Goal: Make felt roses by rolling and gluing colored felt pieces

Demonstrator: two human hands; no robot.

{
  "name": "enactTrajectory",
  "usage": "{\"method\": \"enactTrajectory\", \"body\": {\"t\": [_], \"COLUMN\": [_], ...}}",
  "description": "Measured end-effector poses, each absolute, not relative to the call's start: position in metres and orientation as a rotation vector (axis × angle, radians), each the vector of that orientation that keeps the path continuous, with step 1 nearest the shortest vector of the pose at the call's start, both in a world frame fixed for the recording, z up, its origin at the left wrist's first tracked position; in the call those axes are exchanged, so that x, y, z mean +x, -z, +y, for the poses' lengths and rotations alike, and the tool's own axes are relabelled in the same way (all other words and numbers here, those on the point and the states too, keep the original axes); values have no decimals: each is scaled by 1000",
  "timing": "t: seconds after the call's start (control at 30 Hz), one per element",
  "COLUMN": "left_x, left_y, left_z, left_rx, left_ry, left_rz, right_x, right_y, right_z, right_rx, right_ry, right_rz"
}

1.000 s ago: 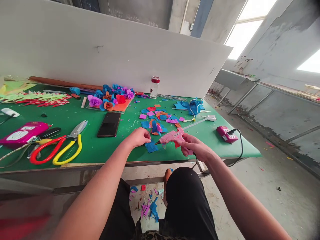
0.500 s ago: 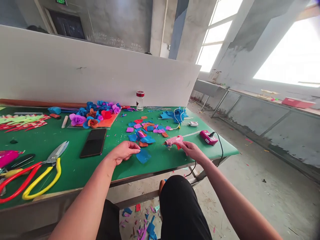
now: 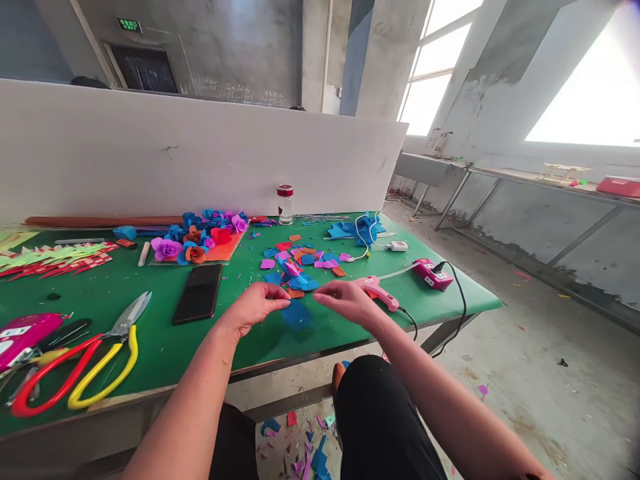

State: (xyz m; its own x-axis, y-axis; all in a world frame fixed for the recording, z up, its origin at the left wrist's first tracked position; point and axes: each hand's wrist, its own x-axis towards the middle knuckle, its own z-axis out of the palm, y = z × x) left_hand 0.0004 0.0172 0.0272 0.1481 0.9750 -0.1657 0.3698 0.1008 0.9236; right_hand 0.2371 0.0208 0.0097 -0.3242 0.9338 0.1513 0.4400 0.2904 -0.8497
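Note:
A thin blue paper piece (image 3: 299, 316), blurred, hangs from the pinched thumb and fingertips of my left hand (image 3: 257, 307) above the front of the green table. Just across from it, my right hand (image 3: 346, 301) has its fingers stretched toward the paper without visibly touching it, and nothing shows in them. Partly behind that hand, a pink glue gun (image 3: 384, 293) lies on the table. Beyond both hands is a loose pile of blue, purple, orange and red paper pieces (image 3: 295, 261).
Paper flowers (image 3: 193, 239), a black phone (image 3: 199, 293) and scissors with red and yellow handles (image 3: 131, 319) lie to the left. A lidded glass jar (image 3: 285, 207) stands by the white board (image 3: 225, 153). At right, a pink power block (image 3: 432, 274) has a black cord trailing over the table edge.
My right hand has let go of the glue gun, leaving it on the table, and moved left toward the blue paper piece. My left hand still pinches that piece. The view has shifted slightly.

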Motion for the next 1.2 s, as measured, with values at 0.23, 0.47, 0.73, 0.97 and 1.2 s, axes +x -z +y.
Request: {"method": "enactTrajectory", "body": {"t": [0.23, 0.47, 0.73, 0.97, 1.2], "left_x": [-1, -20, -28, -17, -3], "left_y": [-26, -30, -24, -21, -17], "left_z": [18, 18, 5, 7, 3], "left_rx": [1496, 1391, 1344, 1248, 1177], "left_ry": [-857, -1492, -1773, -1853, -1747], "left_rz": [1395, 1178, 1097, 1151, 1057], "right_x": [195, 165, 156, 146, 144], "right_y": [-6, -6, -12, -32, -39], "right_z": [34, 65, 54, 28, 24], "right_rx": [-1250, -1102, -829, -741, -780], "right_ry": [-1133, -1084, -1311, -1317, -1323], "right_rz": [-1829, -1193, -723, -749, -718]}}
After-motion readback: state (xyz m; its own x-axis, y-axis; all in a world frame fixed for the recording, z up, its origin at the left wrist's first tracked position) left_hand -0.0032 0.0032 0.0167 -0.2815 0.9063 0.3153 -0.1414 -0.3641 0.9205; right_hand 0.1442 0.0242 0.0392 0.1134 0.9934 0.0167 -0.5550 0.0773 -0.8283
